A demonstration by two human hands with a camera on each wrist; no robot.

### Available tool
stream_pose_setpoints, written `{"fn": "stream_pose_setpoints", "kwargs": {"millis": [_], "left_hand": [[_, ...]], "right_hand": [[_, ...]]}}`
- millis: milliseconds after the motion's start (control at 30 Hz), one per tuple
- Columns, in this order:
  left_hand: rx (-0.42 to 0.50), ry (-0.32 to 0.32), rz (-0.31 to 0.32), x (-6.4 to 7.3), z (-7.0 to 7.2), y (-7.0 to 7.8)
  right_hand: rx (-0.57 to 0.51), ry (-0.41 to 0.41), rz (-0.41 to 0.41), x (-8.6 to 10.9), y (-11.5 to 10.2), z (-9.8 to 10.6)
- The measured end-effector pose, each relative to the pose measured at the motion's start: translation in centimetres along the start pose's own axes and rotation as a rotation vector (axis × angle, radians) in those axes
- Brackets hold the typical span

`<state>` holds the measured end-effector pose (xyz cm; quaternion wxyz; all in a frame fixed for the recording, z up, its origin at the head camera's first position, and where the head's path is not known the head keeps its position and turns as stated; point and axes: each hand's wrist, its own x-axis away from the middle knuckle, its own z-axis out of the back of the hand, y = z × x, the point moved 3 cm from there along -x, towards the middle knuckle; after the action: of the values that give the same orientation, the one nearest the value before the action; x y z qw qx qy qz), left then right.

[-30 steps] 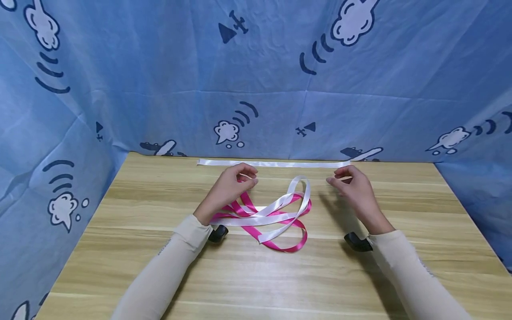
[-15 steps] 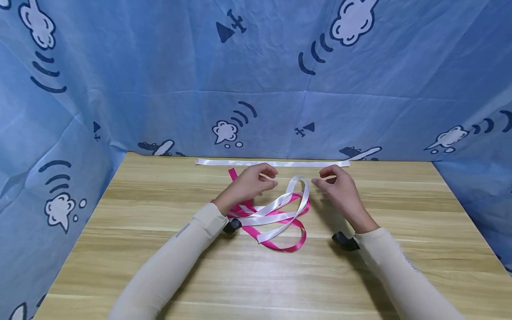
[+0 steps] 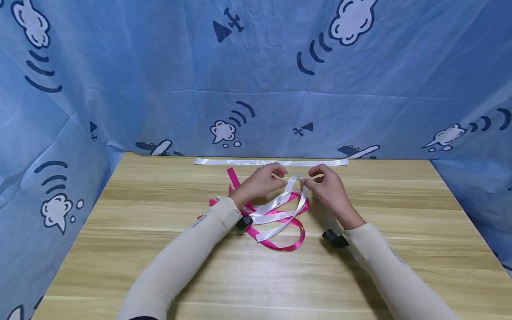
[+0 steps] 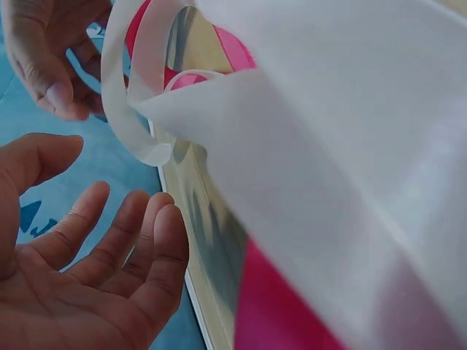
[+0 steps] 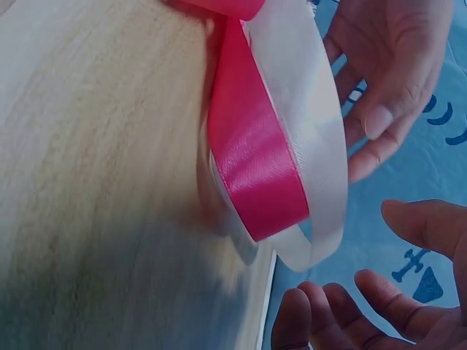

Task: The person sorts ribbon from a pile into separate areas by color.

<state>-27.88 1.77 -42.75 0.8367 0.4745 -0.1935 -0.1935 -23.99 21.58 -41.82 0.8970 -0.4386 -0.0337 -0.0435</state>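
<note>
A white ribbon and a pink ribbon lie in tangled loops mid-table. My left hand is over the left part of the tangle, its thumb and fingers apart with nothing between them in the left wrist view. My right hand is at the right of the raised white loop, its fingertips overlapping that loop's edge in the head view. In the right wrist view a gap shows between its thumb and fingers, below the pink band and the white band. My left forearm hides part of the tangle.
Another white ribbon lies straight along the back edge of the wooden table. A blue printed cloth hangs behind and at both sides. Black wrist cameras sit under both wrists.
Both hands have come closer together over the ribbons, the left moving right and the right moving left. The pink ribbon's far end has come into view behind the left hand.
</note>
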Motion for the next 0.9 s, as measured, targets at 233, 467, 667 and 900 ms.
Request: {"fn": "stream_pose_setpoints", "kwargs": {"millis": [233,467,667,900], "left_hand": [[-0.002,0.014,0.028,-0.9,-0.7,0.0],[0.021,0.024,0.047,-1.7,-1.2,-0.4],[0.031,0.052,0.038,-2.3,-1.5,-0.4],[0.052,0.066,0.029,-2.4,-2.0,-0.5]], "right_hand": [[-0.012,-0.007,0.028,-0.7,-0.1,-1.0],[-0.005,0.002,0.029,-1.2,0.1,-1.8],[0.03,0.032,0.051,-1.6,0.2,-2.3],[0.014,0.048,0.051,-1.3,0.0,-2.4]]}}
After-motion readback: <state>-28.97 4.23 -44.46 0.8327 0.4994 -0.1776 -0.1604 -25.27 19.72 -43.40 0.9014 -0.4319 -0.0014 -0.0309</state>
